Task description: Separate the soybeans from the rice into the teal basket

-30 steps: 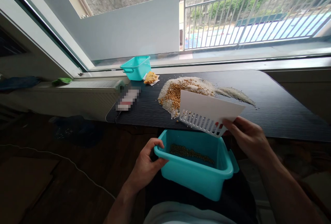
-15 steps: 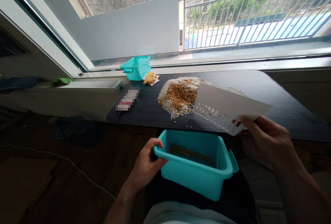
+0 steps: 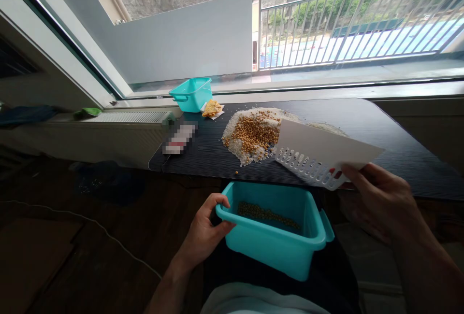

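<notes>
- The left hand's [image 3: 205, 229] fingers curl over the left rim of a teal tub [image 3: 275, 249], with the thumb on the outer wall. They are clenched on it.
- That tub sits on the person's lap, just below the near edge of the black table [image 3: 384, 125]. A thin layer of beans [image 3: 266, 213] lies on its floor.
- The right hand's [image 3: 380, 203] fingers pinch the near right corner of a white slotted tray [image 3: 319, 152], grasping it firmly.
- The tray is tilted, with its slotted side facing down toward the table. Its left end is beside a pile of beans and rice [image 3: 252, 133]. Whether they touch cannot be told.
- 1 stray bean [image 3: 236, 172] lies near the table's front edge.
- At the far left corner stands a 2nd tub [image 3: 191, 94], with a yellow packet [image 3: 212, 108] just beside it.
</notes>
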Available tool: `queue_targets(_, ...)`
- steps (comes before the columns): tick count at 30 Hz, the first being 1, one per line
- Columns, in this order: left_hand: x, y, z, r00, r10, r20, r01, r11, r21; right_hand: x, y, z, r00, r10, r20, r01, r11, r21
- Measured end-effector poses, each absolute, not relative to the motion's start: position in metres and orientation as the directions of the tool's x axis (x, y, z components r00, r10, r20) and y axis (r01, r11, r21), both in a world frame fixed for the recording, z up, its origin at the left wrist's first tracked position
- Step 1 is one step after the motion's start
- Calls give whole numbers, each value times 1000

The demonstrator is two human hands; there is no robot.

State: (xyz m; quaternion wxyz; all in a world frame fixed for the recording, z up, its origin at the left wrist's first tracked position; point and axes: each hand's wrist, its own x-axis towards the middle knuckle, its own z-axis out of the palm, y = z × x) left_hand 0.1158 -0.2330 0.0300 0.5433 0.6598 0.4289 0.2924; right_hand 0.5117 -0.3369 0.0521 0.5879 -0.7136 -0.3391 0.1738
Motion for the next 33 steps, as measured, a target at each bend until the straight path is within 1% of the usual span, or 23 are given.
queue_targets(3, 115, -233, 29, 461, 884, -80, 242, -38, 970, 517, -329, 59, 739, 657, 148, 270, -88, -959)
queue_targets(9, 113, -232, 29, 481, 873, -81, 240, -42, 970, 518, -306, 61, 768, 608, 204, 286, -40, -957)
queue_targets(19, 116, -234, 32, 463, 881, -95, 255, -30, 966, 524, -301, 43, 649, 746, 151, 258, -30, -966)
queue_targets(25, 116, -233, 33, 463, 882, -86, 254, -39, 967, 524, -287, 39, 635, 741, 220, 284, 41, -958)
queue_targets(30, 117, -235, 32, 459, 884, -86, 234, -27, 972, 522, -284, 40, 588, 787, 188, 264, 32, -964)
queue_targets(33, 117, -235, 32, 455, 885, -100, 238, -13, 971, 520, -292, 42, 587, 787, 187, 264, 32, -964)
